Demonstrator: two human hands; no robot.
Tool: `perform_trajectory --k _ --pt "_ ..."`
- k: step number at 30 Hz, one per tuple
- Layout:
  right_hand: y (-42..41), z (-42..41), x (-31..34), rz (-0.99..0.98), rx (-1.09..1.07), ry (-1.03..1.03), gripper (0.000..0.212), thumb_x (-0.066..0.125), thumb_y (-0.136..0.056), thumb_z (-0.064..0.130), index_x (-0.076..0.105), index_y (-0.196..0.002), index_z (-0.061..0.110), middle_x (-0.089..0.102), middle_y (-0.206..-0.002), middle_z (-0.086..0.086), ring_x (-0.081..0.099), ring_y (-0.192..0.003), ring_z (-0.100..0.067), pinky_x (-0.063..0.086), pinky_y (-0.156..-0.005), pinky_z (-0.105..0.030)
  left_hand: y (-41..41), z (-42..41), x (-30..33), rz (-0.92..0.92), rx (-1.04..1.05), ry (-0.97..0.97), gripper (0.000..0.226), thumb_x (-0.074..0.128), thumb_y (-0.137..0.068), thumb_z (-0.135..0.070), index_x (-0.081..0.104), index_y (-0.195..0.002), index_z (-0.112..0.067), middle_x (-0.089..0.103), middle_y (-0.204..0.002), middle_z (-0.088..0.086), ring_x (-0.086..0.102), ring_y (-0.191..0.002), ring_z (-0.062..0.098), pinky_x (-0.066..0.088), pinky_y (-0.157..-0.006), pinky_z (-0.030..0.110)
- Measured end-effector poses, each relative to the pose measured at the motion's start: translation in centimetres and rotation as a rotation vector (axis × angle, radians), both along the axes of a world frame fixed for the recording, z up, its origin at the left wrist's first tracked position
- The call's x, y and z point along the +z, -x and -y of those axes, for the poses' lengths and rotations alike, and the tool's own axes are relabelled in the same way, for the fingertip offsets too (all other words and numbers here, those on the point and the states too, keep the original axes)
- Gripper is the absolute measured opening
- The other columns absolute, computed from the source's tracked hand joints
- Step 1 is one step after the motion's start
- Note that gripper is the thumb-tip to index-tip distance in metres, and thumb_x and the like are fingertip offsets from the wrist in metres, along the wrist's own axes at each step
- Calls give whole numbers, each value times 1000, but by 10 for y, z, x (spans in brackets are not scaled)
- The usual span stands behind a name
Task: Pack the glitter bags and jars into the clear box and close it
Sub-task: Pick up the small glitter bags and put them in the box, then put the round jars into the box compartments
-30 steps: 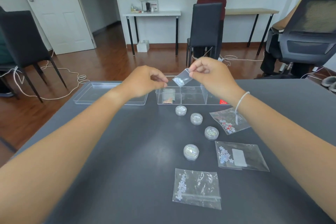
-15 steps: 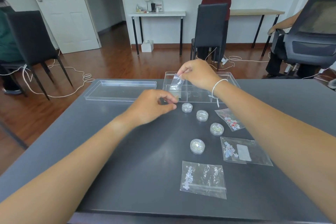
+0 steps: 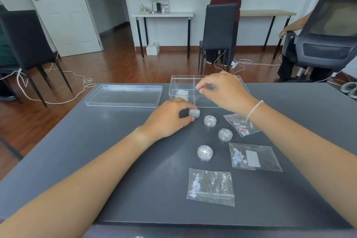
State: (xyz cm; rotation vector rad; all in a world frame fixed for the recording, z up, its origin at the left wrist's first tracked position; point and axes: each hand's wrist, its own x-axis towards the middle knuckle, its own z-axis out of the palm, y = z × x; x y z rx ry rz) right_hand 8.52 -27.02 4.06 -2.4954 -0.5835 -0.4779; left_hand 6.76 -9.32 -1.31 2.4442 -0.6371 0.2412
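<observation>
The clear divided box [image 3: 174, 85] stands at the table's far edge, and a small glitter bag [image 3: 182, 93] lies in its left compartment. My right hand [image 3: 222, 91] hovers over the box with loosely curled fingers and holds nothing. My left hand [image 3: 168, 117] pinches the nearest of several small round glitter jars [image 3: 194, 112] between thumb and fingers. Three more jars [image 3: 210, 120] [image 3: 225, 134] [image 3: 205, 152] run in a diagonal line on the table. Three flat glitter bags lie to the right and front: one with red flakes [image 3: 242, 126], one with a label [image 3: 253, 158], and one nearest me [image 3: 211, 186].
The box's clear lid [image 3: 123, 95] lies flat to the left of the box. The dark table [image 3: 96, 150] ends just beyond the box. A black chair [image 3: 219, 31] stands behind it, with an office chair [image 3: 326, 40] and a seated person at right. Cords lie on the wooden floor.
My right hand lowered the small bag into the box's left compartment and let it go. My left hand dropped from near the bag to the table and closed on the nearest jar.
</observation>
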Motion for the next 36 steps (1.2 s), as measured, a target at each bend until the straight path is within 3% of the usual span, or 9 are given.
perform_trajectory --k 3,9,14,20,24,27,30,33,36 --pt "23 14 -10 -52 36 -2 13 59 -84 25 68 -93 25 66 -88 12 47 -95 -15 37 -96 -42 -2 2 -2 17 12 -41 31 62 -82 -30 61 -113 -27 57 -102 -9 44 -63 -12 32 -68 18" --pt "37 27 -31 -137 42 15 23 64 -78 36 65 -100 29 68 -98 9 47 -95 -12 35 -94 -34 -3 7 -1 25 35 -53 28 58 -83 -37 63 -109 -28 54 -99 -12 44 -65 -7 35 -70 23" --pt "36 29 -41 -153 21 15 17 65 -76 41 64 -91 33 62 -81 21 43 -81 -3 27 -83 -25 -4 9 -1 22 55 -57 21 57 -84 -39 64 -102 -31 54 -92 -14 45 -63 -6 35 -67 23" --pt "35 29 -42 -154 48 13 12 64 -77 39 64 -86 31 65 -78 19 41 -76 7 26 -84 -27 -4 11 -1 18 65 -22 15 61 -81 -37 65 -94 -32 60 -90 -16 47 -65 -12 33 -60 20" --pt "36 30 -40 -147 41 2 9 64 -76 37 64 -83 31 63 -75 21 45 -78 0 28 -84 -26 -2 11 3 21 46 35 9 62 -80 -32 66 -88 -32 62 -89 -15 45 -66 -21 33 -59 9" --pt "36 33 -35 -138 31 -28 6 64 -75 36 64 -78 32 61 -72 23 50 -83 -7 38 -89 -33 0 11 12 60 34 149 7 64 -79 -26 67 -83 -31 63 -81 -19 45 -59 -21 32 -57 0" --pt "35 38 -31 -122 15 -76 7 64 -75 38 64 -77 31 62 -73 24 50 -84 -2 39 -94 -41 -3 12 28 101 47 255 8 66 -78 -27 69 -86 -28 57 -72 -28 46 -55 -20 32 -55 -1" --pt "33 43 -27 -102 -16 -143 7 65 -75 40 63 -77 33 61 -74 26 47 -80 7 39 -94 -41 -16 16 49 103 33 261 8 67 -78 -26 69 -85 -27 61 -79 -25 47 -50 -18 33 -54 -1" --pt "33 47 -23 -99 -51 -184 7 64 -76 41 63 -78 36 60 -78 26 48 -81 1 40 -92 -42 -38 22 66 49 22 180 9 68 -77 -29 71 -84 -25 68 -86 -16 52 -60 -19 35 -61 -2"
